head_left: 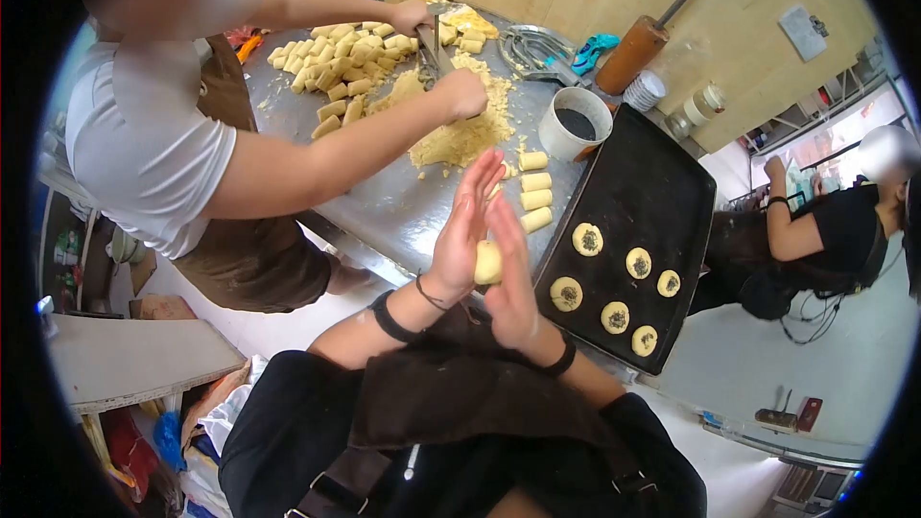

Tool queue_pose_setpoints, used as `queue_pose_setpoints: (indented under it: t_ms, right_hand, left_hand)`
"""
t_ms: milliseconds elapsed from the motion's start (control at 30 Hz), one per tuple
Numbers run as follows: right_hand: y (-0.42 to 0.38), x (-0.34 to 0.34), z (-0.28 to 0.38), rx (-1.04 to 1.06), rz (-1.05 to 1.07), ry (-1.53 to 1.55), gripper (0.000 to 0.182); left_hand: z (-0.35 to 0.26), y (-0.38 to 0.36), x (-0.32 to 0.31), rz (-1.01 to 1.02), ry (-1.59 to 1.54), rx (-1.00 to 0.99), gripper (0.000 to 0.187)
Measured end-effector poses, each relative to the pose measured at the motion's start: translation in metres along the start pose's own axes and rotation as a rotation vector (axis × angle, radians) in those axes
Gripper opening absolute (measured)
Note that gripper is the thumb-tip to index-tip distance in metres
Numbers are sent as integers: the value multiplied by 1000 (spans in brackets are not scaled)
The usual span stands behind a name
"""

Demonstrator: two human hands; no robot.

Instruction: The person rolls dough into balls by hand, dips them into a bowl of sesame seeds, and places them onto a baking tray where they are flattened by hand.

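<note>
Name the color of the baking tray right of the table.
Black tray; shows best in the head view.

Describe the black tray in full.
The tray is a long, dark, metal-looking rectangle with a low raised rim. It lies at the right side of the steel table, beside the white tub; I cannot tell if they touch. Six flat dough rounds, topped with dark specks, sit on its nearer half.
</note>
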State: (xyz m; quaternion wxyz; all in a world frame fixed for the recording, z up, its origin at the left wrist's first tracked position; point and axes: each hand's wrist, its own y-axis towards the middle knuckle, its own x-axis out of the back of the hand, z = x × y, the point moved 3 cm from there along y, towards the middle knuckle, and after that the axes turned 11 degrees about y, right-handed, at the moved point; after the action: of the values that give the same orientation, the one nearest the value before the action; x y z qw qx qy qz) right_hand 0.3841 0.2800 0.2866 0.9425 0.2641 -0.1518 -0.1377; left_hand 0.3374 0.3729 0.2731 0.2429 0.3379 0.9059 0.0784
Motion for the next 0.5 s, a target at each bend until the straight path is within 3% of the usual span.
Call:
queue_pose_setpoints:
  t_ms: [67, 167, 300, 400, 433, 467, 500]
  right_hand:
    - [10, 0, 11, 118, 9, -49, 77]
    - [18, 12, -8, 2, -204, -46, 80]
    - [-8, -9, -23, -40, -143, 17, 75]
    - [-3, -10, 5, 70, -87, -65, 68]
    - [0, -3, 2, 78, -132, -138, 66]
    - [6, 7, -4, 86, -180, -211, 64]
    - [11, 17, -9, 90, -230, -283, 62]
  left_hand:
    - [10, -12, 5, 81, 139, 83, 63]
    - [9, -41, -11, 186, 47, 166, 65]
    - [-18, -14, 1, -27, -100, 84, 63]
    - [10, -17, 6, -4, -92, 216, 56]
    - [22, -24, 2, 58, -134, 347, 51]
    - [29, -42, -1, -20, -20, 606, 51]
    - [35, -49, -2, 50, -58, 645, 49]
